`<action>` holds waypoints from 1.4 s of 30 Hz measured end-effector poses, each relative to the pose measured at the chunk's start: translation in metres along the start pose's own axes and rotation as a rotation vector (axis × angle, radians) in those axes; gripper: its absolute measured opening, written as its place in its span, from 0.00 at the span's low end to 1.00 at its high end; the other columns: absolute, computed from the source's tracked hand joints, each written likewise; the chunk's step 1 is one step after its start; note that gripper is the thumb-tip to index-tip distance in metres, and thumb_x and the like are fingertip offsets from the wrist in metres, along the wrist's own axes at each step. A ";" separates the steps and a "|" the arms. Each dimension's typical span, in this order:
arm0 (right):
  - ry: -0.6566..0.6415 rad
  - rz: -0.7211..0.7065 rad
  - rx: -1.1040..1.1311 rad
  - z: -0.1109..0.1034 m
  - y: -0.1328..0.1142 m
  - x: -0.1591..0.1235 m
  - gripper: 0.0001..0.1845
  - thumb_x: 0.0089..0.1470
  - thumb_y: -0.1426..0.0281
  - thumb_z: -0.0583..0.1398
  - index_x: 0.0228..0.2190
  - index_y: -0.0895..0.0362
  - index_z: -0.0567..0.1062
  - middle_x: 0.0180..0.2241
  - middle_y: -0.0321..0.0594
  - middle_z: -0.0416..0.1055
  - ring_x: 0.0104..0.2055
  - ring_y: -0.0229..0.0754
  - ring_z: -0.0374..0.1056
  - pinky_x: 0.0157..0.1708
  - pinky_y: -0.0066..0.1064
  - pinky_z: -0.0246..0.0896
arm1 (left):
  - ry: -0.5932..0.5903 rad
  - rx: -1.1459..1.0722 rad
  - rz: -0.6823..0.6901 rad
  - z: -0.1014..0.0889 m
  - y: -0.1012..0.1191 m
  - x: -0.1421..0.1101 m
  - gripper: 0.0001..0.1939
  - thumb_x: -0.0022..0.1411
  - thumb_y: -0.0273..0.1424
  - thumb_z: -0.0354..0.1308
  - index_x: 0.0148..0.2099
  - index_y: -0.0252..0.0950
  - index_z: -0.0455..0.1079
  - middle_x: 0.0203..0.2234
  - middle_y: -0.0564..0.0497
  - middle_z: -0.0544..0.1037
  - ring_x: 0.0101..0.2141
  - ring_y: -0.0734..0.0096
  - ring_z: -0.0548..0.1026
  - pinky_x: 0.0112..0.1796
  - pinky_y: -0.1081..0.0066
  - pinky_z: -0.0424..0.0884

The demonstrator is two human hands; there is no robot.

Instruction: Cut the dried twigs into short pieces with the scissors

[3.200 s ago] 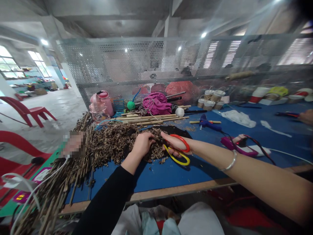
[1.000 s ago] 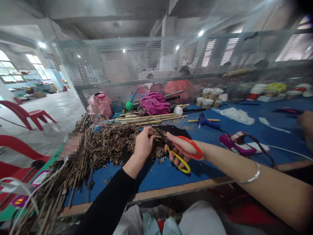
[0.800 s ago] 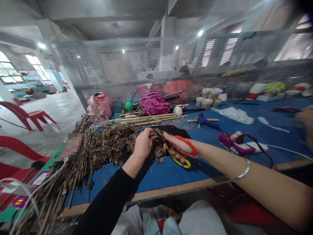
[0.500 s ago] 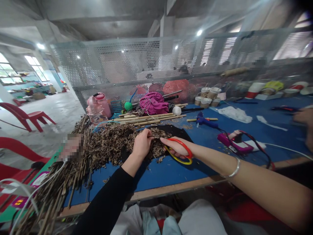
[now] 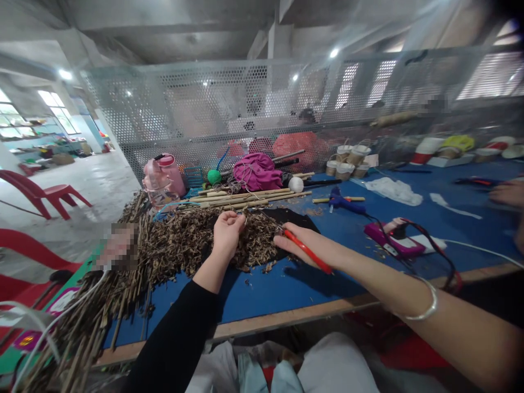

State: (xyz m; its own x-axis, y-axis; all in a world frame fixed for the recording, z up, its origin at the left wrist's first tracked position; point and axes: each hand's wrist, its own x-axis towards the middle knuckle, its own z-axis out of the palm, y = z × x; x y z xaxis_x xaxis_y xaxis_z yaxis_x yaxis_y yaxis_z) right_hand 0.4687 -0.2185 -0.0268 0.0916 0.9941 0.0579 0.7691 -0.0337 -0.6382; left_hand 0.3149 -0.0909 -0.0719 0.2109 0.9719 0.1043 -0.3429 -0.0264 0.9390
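My left hand (image 5: 227, 234) is closed in a pinch above the brown heap, a piece of dried plant at its fingertips, partly hidden by them. My right hand (image 5: 301, 243) is wrapped round a pair of scissors (image 5: 308, 251). Their red handle loop shows edge-on, and the yellow loop is hidden. The blades point up and left toward the heap; I cannot tell how far apart they are. Under and around both hands spreads the heap of dried plant pieces (image 5: 180, 240), partly on a black cloth (image 5: 301, 220). Long dry stalks (image 5: 96, 316) stick out of it at the left.
Behind the heap lie bamboo sticks (image 5: 262, 196), a purple cloth bundle (image 5: 257, 172) and a pink bottle (image 5: 174, 173). At the right are a blue glue gun (image 5: 344, 203), a purple device (image 5: 393, 240) with cables, white plastic (image 5: 395, 191), and another person's hand (image 5: 510, 192).
My left hand has moved slightly left, away from the scissors. My right hand has turned the scissors, so the yellow loop no longer shows. The scissors also shifted a little right.
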 end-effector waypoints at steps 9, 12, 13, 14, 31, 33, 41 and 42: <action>0.127 -0.154 -0.387 0.029 0.000 0.010 0.29 0.46 0.44 0.54 0.38 0.56 0.65 0.34 0.45 0.69 0.36 0.47 0.67 0.33 0.31 0.58 | -0.098 -0.168 -0.132 0.008 0.004 -0.011 0.19 0.39 0.28 0.65 0.29 0.37 0.56 0.16 0.63 0.63 0.19 0.84 0.65 0.29 0.77 0.66; 0.150 -0.181 -0.375 0.033 0.000 0.014 0.30 0.47 0.45 0.54 0.40 0.57 0.66 0.35 0.46 0.69 0.38 0.48 0.67 0.35 0.32 0.58 | -0.143 -0.149 -0.097 0.008 0.003 -0.011 0.19 0.39 0.27 0.64 0.29 0.37 0.54 0.15 0.64 0.62 0.16 0.86 0.61 0.25 0.80 0.62; 0.154 -0.181 -0.359 0.033 0.000 0.015 0.31 0.47 0.45 0.54 0.41 0.58 0.66 0.36 0.47 0.69 0.39 0.49 0.67 0.36 0.33 0.58 | -0.155 -0.146 -0.085 0.008 0.003 -0.012 0.19 0.39 0.26 0.64 0.28 0.37 0.54 0.15 0.64 0.61 0.15 0.87 0.60 0.24 0.81 0.61; 0.155 -0.180 -0.338 0.034 -0.001 0.016 0.31 0.47 0.45 0.54 0.41 0.58 0.66 0.37 0.48 0.69 0.39 0.49 0.67 0.36 0.33 0.58 | -0.164 -0.146 -0.079 0.008 0.003 -0.012 0.19 0.39 0.26 0.64 0.28 0.37 0.53 0.15 0.64 0.61 0.15 0.87 0.59 0.23 0.81 0.60; 0.082 -0.113 -0.144 0.035 0.009 0.019 0.23 0.53 0.50 0.51 0.20 0.55 0.61 0.15 0.33 0.60 0.17 0.35 0.54 0.20 0.27 0.44 | -0.123 -0.011 -0.062 0.006 -0.006 -0.008 0.17 0.41 0.25 0.60 0.27 0.37 0.52 0.13 0.64 0.60 0.15 0.85 0.60 0.21 0.81 0.56; 0.101 -0.116 -0.137 0.031 0.010 0.018 0.22 0.53 0.50 0.51 0.22 0.55 0.62 0.16 0.33 0.60 0.18 0.35 0.55 0.21 0.26 0.45 | -0.065 -0.027 -0.063 0.005 -0.007 -0.006 0.17 0.42 0.25 0.61 0.27 0.37 0.52 0.13 0.64 0.61 0.15 0.84 0.61 0.22 0.80 0.58; 0.135 -0.092 -0.080 0.008 0.019 0.012 0.20 0.55 0.50 0.49 0.29 0.54 0.62 0.19 0.32 0.61 0.21 0.36 0.57 0.24 0.27 0.49 | -0.057 0.523 0.183 -0.012 -0.007 0.008 0.07 0.52 0.27 0.56 0.35 0.35 0.71 0.28 0.49 0.78 0.32 0.69 0.74 0.39 0.69 0.67; 0.129 -0.108 -0.055 0.005 0.021 0.014 0.20 0.55 0.50 0.48 0.28 0.54 0.62 0.20 0.32 0.61 0.22 0.36 0.57 0.25 0.27 0.50 | -0.070 0.610 0.229 -0.013 -0.006 0.008 0.07 0.53 0.28 0.55 0.36 0.35 0.72 0.32 0.47 0.78 0.36 0.66 0.74 0.43 0.67 0.66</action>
State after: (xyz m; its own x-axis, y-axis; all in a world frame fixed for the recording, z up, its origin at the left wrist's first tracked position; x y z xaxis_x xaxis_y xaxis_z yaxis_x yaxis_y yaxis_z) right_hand 0.4828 -0.2050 -0.0437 0.0841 0.9710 0.2238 0.8122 0.0634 -0.5799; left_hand 0.3063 -0.0801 -0.0807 0.2607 0.9089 0.3255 0.1899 -0.3789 0.9057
